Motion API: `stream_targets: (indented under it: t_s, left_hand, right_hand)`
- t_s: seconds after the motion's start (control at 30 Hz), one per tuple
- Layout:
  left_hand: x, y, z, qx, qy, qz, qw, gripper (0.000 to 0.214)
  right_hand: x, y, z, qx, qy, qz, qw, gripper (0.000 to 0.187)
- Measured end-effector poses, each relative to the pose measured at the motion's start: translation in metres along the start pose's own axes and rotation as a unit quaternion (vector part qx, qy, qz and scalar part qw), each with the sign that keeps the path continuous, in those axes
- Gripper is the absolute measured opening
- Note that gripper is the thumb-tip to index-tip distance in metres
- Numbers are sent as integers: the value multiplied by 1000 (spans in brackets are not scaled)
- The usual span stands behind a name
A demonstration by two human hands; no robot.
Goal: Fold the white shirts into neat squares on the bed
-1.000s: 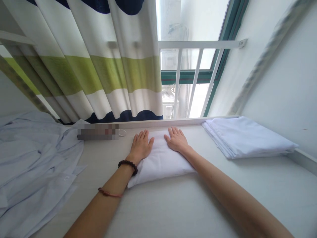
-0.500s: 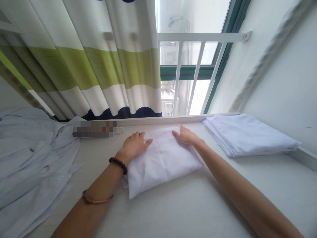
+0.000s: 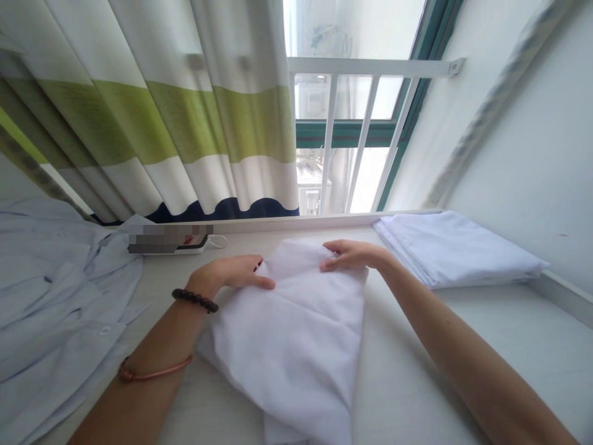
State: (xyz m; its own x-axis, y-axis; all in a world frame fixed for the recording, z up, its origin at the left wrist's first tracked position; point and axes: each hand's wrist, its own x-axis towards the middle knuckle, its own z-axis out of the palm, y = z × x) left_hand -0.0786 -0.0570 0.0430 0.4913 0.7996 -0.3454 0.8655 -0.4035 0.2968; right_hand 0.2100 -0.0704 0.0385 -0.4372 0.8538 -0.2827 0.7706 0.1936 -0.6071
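A white folded garment [image 3: 296, 334] lies in front of me, its near end loosened and spread toward the lower edge of the view. At its far left edge my left hand [image 3: 238, 271] is closed on the cloth, thumb on top and fingers partly hidden. My right hand [image 3: 349, 254] pinches the far right part between thumb and fingers. Dark beads and a reddish bangle circle my left wrist and forearm. Whether the garment is a shirt or a coat cannot be made out.
Rumpled white clothing with a button [image 3: 60, 334] is heaped at the left. A neatly folded white stack [image 3: 463, 250] sits at the right by the wall. A partly blurred phone-like device [image 3: 189, 246] with a loop lies near the back ledge. Behind are a curtain [image 3: 185, 117] and white railing [image 3: 370, 67].
The compact folded garment has been turned and partly opened out toward me. My left hand has moved left and slightly nearer; my right hand stays at the far right part.
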Motion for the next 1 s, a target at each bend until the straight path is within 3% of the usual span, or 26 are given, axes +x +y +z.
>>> stream_targets:
  t_s: [0.07, 0.13, 0.2, 0.33, 0.43, 0.57, 0.67, 0.8, 0.9, 1.0]
  left_hand:
    - [0, -5, -3, -55, -35, -13, 998, 68]
    - [0, -10, -4, -104, 11, -46, 993, 91]
    - [2, -12, -2, -177, 70, -54, 980, 105]
    - [6, -10, 8, -357, 70, 8, 931, 93]
    - [11, -10, 16, -396, 53, 48, 915, 68]
    - [21, -9, 22, -364, 114, 50, 923, 47]
    - [30, -9, 25, -317, 166, 27, 933, 48]
    - [29, -5, 21, -172, 237, 21, 956, 57]
    - [20, 10, 19, -30, 232, 50, 971, 61]
    - [14, 32, 25, 53, 186, 43, 980, 53]
  right_hand:
    - [0, -3, 0, -11, 61, -4, 998, 55]
    - [-1, -10, 1, -37, 75, -11, 996, 55]
    - [-2, -18, 2, -37, 36, -50, 997, 47]
    - [-3, -30, 6, -46, -23, -115, 992, 34]
    - [-2, -32, 9, -85, -14, -83, 993, 41]
    - [3, -26, 11, -119, -15, 20, 993, 63]
    - [7, -17, 11, -122, -27, 39, 991, 67]
    - [8, -4, 6, -134, 52, 82, 986, 68]
    - [1, 2, -1, -149, 65, 148, 976, 56]
    - [-13, 2, -10, -73, -26, 213, 974, 53]
